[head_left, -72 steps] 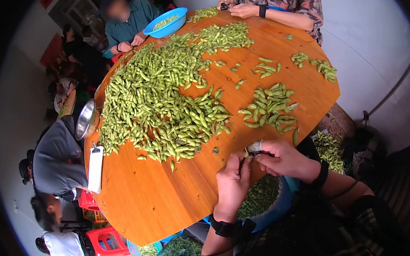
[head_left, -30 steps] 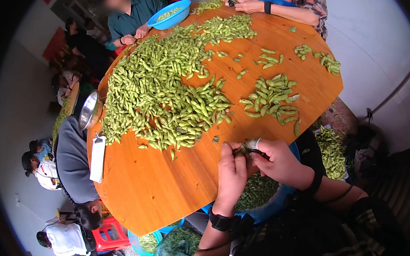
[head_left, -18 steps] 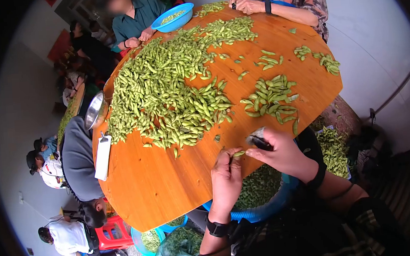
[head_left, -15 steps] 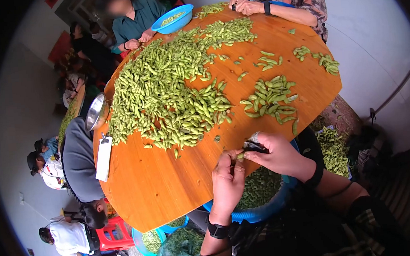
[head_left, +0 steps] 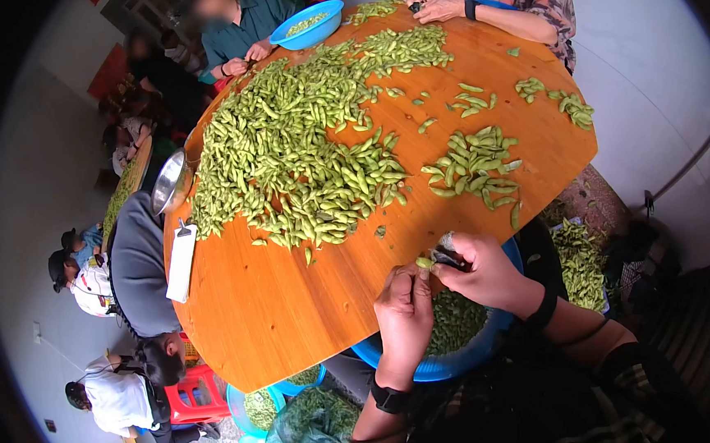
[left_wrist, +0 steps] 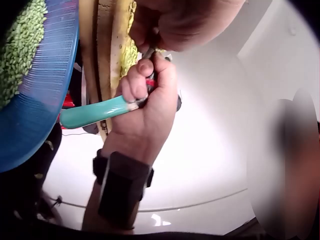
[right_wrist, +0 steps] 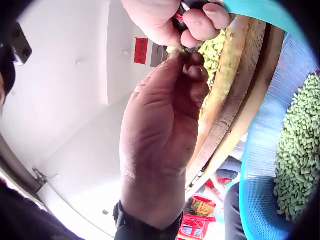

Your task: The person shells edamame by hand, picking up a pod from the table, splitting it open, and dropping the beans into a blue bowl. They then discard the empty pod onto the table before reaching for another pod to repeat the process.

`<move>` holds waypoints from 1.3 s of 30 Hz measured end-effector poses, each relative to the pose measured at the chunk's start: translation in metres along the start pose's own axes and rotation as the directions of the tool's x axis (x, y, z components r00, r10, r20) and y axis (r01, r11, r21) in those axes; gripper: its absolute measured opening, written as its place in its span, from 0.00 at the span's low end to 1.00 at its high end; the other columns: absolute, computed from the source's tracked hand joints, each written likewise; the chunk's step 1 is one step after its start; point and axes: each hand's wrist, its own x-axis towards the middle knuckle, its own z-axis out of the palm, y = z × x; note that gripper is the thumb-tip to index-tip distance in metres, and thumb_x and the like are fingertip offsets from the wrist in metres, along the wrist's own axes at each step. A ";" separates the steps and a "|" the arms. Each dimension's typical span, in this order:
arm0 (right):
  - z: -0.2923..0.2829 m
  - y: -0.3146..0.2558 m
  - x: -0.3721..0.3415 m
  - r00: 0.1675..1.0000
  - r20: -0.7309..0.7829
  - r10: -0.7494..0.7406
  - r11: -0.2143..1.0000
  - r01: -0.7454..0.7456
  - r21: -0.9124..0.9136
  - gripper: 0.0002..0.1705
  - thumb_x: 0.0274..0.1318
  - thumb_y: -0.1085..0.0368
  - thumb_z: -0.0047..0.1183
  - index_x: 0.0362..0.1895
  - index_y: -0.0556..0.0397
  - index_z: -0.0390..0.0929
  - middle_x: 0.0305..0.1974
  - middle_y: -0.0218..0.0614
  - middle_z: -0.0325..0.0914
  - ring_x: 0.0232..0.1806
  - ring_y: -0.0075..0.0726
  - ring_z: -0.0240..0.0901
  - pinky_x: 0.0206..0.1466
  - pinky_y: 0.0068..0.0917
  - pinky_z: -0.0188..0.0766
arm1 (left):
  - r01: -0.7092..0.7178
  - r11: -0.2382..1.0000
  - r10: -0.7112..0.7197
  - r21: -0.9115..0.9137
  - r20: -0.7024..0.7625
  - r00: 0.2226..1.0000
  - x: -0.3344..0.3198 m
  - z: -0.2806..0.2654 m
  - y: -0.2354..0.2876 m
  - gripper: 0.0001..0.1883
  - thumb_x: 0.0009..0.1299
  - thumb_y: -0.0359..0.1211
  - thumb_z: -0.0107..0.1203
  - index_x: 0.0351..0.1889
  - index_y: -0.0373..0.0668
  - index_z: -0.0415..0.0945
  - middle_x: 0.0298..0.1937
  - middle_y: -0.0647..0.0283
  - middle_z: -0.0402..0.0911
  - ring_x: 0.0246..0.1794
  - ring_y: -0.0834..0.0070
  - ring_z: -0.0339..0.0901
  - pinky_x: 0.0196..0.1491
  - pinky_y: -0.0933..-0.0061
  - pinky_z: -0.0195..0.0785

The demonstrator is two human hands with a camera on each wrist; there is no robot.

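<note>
Over the table's near edge my left hand [head_left: 403,317] pinches a green soybean pod [head_left: 424,262] between thumb and finger. My right hand [head_left: 490,274] is right beside it, gripping a hand tool whose teal handle [left_wrist: 95,112] sticks out below the palm. Black and red parts of this tool show between the fingers, and its working end meets the pod area, mostly covered by fingers. In the right wrist view the left hand [right_wrist: 157,120] reaches up to the right hand's fingertips [right_wrist: 192,37]. Beneath both hands is a blue basin [head_left: 448,369] of small green beans.
A big heap of pods [head_left: 284,144] covers the left of the wooden table [head_left: 272,326], with a smaller pile [head_left: 474,160] nearer the hands. A clipboard [head_left: 182,262] and steel bowl [head_left: 173,181] are at the left edge. Two people sit across, by a blue bowl [head_left: 309,29].
The hands were together, parted briefly with the pod showing in the left fingers, then came together again. The right hand kept its tool throughout. The head view has shifted slightly.
</note>
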 end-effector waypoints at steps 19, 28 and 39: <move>0.006 -0.003 -0.006 0.979 0.190 0.078 0.963 -0.123 0.241 0.04 0.58 0.70 0.51 0.31 0.58 0.72 0.22 0.26 0.71 0.24 0.13 0.65 0.25 0.20 0.63 | 0.498 0.782 -0.348 -0.374 0.401 0.847 -0.004 -0.023 0.000 0.11 0.75 0.27 0.43 0.47 0.33 0.75 0.33 0.63 0.80 0.26 0.79 0.76 0.25 0.80 0.71; -0.092 0.032 0.040 0.924 -0.318 0.212 0.976 -0.188 0.106 0.13 0.66 0.60 0.50 0.32 0.56 0.72 0.21 0.23 0.66 0.20 0.16 0.63 0.23 0.22 0.61 | -0.168 0.891 0.008 0.422 0.355 0.935 -0.011 -0.034 0.023 0.11 0.65 0.33 0.60 0.43 0.38 0.81 0.22 0.51 0.77 0.24 0.55 0.78 0.30 0.62 0.71; -0.077 0.011 0.031 0.962 -0.131 0.238 0.963 -0.217 0.159 0.12 0.65 0.70 0.41 0.51 0.58 0.71 0.23 0.29 0.73 0.15 0.18 0.67 0.16 0.18 0.64 | -0.374 0.628 0.350 0.683 0.181 0.919 0.147 0.022 -0.020 0.07 0.63 0.24 0.55 0.38 0.36 0.78 0.46 0.51 0.76 0.40 0.50 0.77 0.42 0.57 0.73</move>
